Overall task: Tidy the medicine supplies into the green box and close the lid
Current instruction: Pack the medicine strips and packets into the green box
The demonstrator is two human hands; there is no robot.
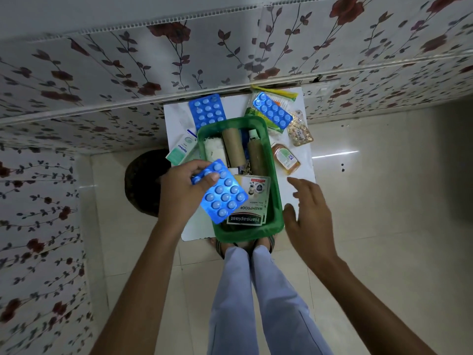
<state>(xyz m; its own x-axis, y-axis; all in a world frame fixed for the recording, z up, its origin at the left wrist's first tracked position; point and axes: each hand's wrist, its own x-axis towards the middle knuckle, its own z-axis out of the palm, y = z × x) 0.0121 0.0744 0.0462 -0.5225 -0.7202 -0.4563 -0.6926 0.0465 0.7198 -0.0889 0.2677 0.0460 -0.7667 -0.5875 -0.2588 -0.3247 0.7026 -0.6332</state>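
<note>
The green box stands open on a small white table. Inside it lie two brown bandage rolls, white gauze, a tube and a Hansaplast plaster packet. My left hand is shut on a blue blister pack of pills, held over the box's near left corner. To the right of the box hovers my right hand, fingers spread, holding nothing. Two more blue blister packs lie beyond the box.
On the table to the left of the box lies a green and white Optibex carton. An orange bottle, a gold pill strip and a yellow-green packet lie to the right. A flowered wall stands behind. My legs are below the table's near edge.
</note>
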